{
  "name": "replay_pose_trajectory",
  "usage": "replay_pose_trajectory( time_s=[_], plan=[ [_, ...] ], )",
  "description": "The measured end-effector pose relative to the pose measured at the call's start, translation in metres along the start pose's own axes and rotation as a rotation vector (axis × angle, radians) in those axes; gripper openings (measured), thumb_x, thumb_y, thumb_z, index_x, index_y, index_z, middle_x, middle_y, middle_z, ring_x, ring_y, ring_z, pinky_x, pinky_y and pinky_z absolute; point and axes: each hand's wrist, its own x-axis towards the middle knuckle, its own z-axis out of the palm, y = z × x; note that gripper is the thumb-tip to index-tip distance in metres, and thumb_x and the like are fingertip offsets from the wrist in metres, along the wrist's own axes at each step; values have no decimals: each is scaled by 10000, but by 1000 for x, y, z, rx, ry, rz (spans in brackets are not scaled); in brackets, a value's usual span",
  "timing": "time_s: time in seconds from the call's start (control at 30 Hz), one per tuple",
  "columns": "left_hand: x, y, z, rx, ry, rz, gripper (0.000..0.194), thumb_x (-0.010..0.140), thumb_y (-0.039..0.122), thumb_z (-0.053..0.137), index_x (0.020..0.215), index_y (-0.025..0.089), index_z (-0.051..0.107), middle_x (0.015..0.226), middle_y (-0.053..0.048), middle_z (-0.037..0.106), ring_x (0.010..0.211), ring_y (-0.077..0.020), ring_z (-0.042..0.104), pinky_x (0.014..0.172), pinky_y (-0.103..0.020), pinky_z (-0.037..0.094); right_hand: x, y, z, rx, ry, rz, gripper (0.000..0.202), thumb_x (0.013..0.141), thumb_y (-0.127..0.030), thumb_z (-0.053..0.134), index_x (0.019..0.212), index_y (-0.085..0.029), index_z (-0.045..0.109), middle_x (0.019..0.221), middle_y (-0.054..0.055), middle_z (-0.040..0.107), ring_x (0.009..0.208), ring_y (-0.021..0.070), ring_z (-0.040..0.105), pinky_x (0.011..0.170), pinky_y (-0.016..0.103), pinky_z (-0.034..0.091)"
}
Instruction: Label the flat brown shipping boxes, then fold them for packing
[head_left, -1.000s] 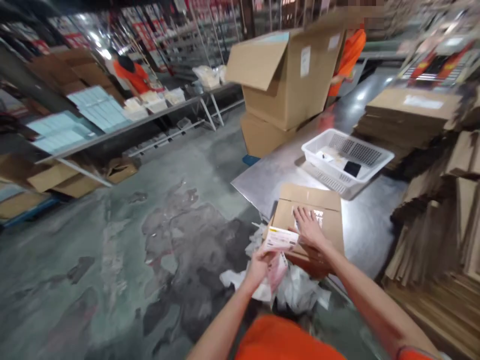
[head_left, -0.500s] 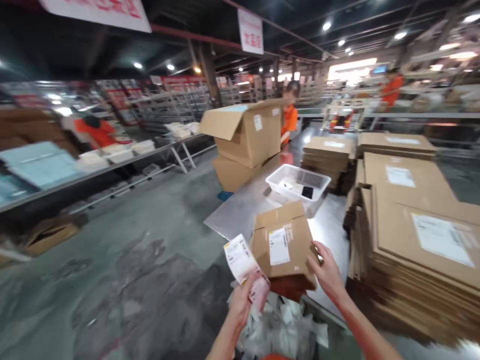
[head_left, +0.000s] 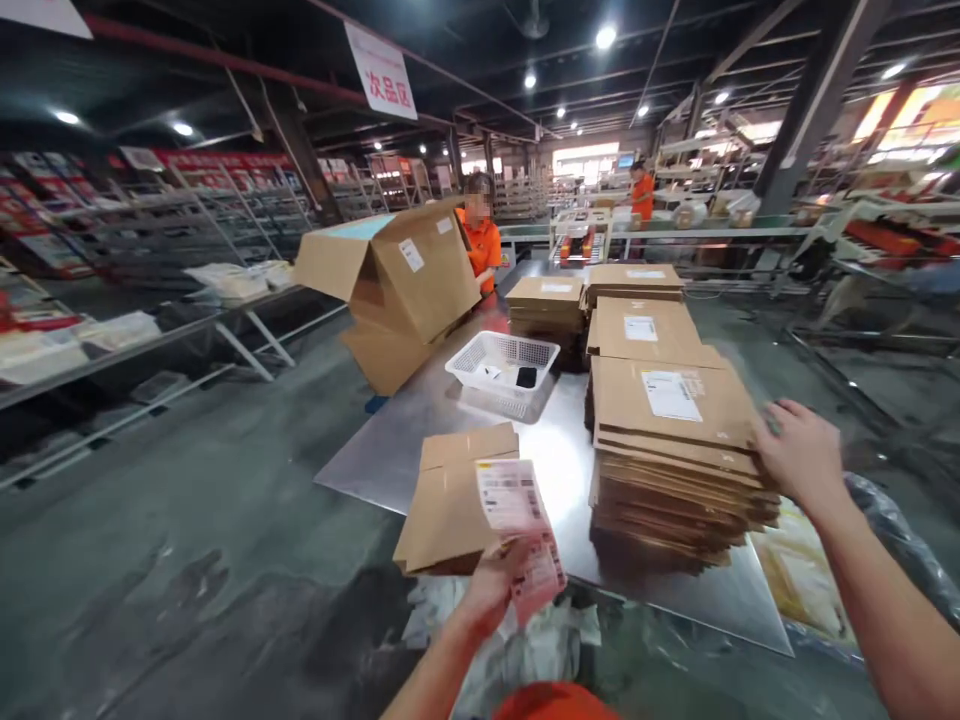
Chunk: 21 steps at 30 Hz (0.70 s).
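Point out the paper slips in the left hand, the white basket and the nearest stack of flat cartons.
paper slips (head_left: 517,510): head view, printed face.
white basket (head_left: 501,352): head view, near rim.
stack of flat cartons (head_left: 667,410): head view, top sheet.

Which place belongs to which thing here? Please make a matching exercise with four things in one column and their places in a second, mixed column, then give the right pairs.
Things
1. printed label sheets
2. white basket
3. right hand
4. large open carton

Places
A. at the right edge of the nearest stack of flat cartons
B. at the far left of the metal table, in front of a person in orange
C. held in the left hand
D. on the table, beyond the small closed box

Pairs: 1-C, 2-D, 3-A, 4-B
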Motion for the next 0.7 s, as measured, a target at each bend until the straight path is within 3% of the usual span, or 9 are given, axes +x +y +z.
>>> replay_pose_trajectory(
  time_s=[0.07, 0.1, 0.17, 0.23, 0.33, 0.43, 0.5, 0.6, 0.7],
  plan=[
    [-4, -12, -3, 114, -28, 1, 592, 503, 583, 899, 849, 125, 755, 824, -77, 736, 708, -180, 633, 731, -322, 508, -16, -34, 8, -7, -7, -91, 531, 880, -517, 587, 1219, -114, 658, 1406, 245, 511, 1401, 400, 375, 1176, 587, 230],
    [-5, -16, -4, 171, -41, 1, 587, 522, 587, 888, 851, 120, 754, 801, -69, 729, 680, -163, 608, 704, -304, 490, -27, -56, 19, 69, -98, -156, 583, 869, -535, 613, 1289, -131, 615, 1463, 220, 468, 1414, 371, 368, 1180, 550, 258],
    [-7, -24, -9, 248, -52, -7, 593, 566, 591, 860, 909, 119, 756, 823, -67, 732, 680, -152, 589, 694, -286, 465, -48, -100, 51, 357, -459, -268, 698, 842, -560, 651, 1424, -210, 491, 1535, 149, 404, 1413, 309, 390, 1136, 481, 373],
    [-8, -33, -16, 268, -49, -9, 599, 619, 594, 823, 992, 132, 752, 919, -79, 748, 756, -175, 620, 758, -305, 476, -67, -134, 91, 619, -832, -280, 788, 797, -584, 684, 1461, -247, 427, 1533, 123, 411, 1379, 292, 435, 1052, 448, 464],
    [-12, -45, -32, 315, -25, -3, 589, 647, 608, 790, 1009, 145, 753, 1004, -85, 754, 891, -226, 658, 897, -361, 477, -88, -159, 152, 793, -1142, -140, 792, 722, -601, 713, 1368, -194, 504, 1398, 147, 537, 1225, 289, 549, 935, 421, 517],
    [-23, -47, -53, 361, -22, -43, 600, 658, 610, 779, 1014, 128, 744, 1035, -109, 749, 983, -274, 663, 965, -409, 463, -101, -168, 190, 864, -1364, -4, 579, 701, -614, 694, 1045, -151, 641, 1010, 90, 682, 901, 226, 628, 748, 339, 524],
    [-29, -37, -64, 337, -17, -5, 654, 625, 539, 834, 1123, 134, 708, 1142, -126, 720, 1081, -295, 639, 993, -416, 456, -112, -176, 201, 834, -1423, 24, 471, 716, -625, 669, 793, -162, 621, 735, 16, 622, 697, 167, 566, 626, 282, 463],
    [-28, -12, -73, 254, 101, 229, 753, 559, 362, 901, 1244, 183, 643, 1302, -105, 645, 1207, -270, 572, 1027, -355, 435, -131, -192, 203, 790, -1388, 32, 480, 746, -647, 625, 667, -178, 566, 610, -28, 521, 593, 123, 461, 552, 249, 364],
    [-10, 6, -75, 216, 319, 299, 400, 632, 387, 833, 924, 145, 707, 941, -61, 719, 891, -188, 635, 814, -281, 488, -147, -206, 205, 738, -1356, -1, 480, 812, -640, 559, 712, -173, 613, 628, -20, 545, 604, 129, 468, 556, 250, 342]
  ],
)
